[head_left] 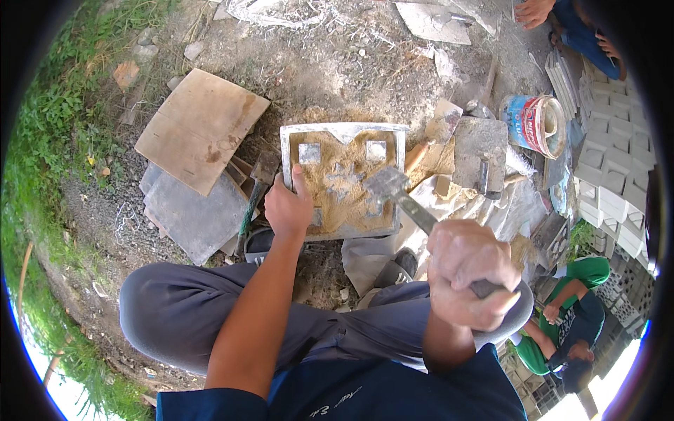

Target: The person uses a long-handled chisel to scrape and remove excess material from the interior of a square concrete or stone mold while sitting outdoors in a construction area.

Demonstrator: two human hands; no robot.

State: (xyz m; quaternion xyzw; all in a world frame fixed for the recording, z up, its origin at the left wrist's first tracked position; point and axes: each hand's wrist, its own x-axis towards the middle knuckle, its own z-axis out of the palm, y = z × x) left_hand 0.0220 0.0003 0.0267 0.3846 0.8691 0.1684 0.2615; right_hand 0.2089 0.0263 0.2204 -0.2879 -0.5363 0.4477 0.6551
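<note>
A square mould with a whitish rim (401,151) sits before my knees, filled with sandy material (324,179). Several grey square blocks and a flower-like raised pattern show through the sand. My left hand (288,208) grips the mould's left edge, one finger lying over the rim. In my right fist (472,270) is a small trowel (387,184), its flat grey blade above the mould's right part and its dark handle end poking out below my fingers. Beside my left hand, a hammer (265,168) with a green-wrapped handle leans against the boards.
A brown board (202,130) and grey slabs (193,210) lie to the left. Right of the mould are a float with a handle (479,158), a paint bucket (537,126) and stacked pale blocks (611,172). Other people sit at far right (572,316) and upper right (583,31).
</note>
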